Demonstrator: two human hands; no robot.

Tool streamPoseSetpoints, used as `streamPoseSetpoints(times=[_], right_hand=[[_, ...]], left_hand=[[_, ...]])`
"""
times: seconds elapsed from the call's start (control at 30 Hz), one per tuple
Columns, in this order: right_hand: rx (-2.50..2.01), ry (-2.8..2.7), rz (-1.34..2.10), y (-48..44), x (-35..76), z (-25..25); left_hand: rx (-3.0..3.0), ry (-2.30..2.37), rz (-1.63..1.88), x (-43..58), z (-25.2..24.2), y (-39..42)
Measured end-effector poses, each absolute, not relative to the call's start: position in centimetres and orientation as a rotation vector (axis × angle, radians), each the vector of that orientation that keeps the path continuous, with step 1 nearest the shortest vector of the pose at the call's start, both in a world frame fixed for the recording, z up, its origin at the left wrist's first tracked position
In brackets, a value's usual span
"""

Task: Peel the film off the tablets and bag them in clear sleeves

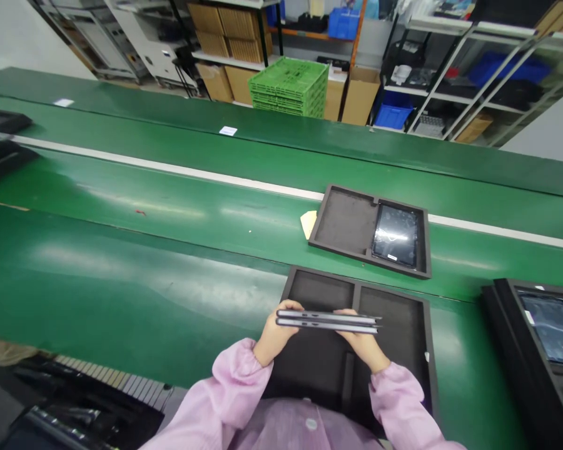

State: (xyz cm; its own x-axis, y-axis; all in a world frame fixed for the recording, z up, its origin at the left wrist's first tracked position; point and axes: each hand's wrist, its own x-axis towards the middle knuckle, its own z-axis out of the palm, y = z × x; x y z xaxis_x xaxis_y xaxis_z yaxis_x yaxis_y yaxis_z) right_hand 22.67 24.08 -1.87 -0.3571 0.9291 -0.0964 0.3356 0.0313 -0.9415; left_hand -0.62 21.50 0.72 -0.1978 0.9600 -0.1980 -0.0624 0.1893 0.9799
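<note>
Two thin tablets (pixel 326 321), stacked face to back and seen edge-on, are held level between my hands. My left hand (pixel 278 331) is closed round their left end. My right hand (pixel 362 340) grips them near the right end, its fingers partly hidden behind the tablets. Directly beneath lies a black foam tray (pixel 389 312) with divided compartments; my hands and the tablets cover part of it. Farther off, a smaller foam tray (pixel 344 219) holds one dark-screened tablet (pixel 395 234) in its right compartment.
A stack of black trays (pixel 511 337) with screened devices stands at the right. More black trays (pixel 2 150) sit at the far left. A yellow paper (pixel 308 224) lies beside the smaller tray. Beyond the green bench (pixel 122 269) are green crates (pixel 288 84) and shelves.
</note>
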Motion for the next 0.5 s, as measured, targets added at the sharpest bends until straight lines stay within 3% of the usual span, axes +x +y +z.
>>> streamPoseSetpoints(times=[0.13,0.27,0.37,0.5], right_hand=[[-1.415,-1.843,1.221,21.9,22.5,-0.3],[-1.563,-2.077,0.879,18.4,21.2,3.2],[-1.657,-2.177,0.772,17.2,20.1,4.2],[-1.639,-2.03,0.935,17.8,19.2,3.9]], left_hand=[[0.754,1.609,1.24,1.4,-2.5,22.9],[0.696,1.66,1.148,4.9,-4.4,23.2],[0.747,1.677,1.157,6.6,-4.0,23.4],[0.996,1.429,1.174,5.9,-0.6,24.1]])
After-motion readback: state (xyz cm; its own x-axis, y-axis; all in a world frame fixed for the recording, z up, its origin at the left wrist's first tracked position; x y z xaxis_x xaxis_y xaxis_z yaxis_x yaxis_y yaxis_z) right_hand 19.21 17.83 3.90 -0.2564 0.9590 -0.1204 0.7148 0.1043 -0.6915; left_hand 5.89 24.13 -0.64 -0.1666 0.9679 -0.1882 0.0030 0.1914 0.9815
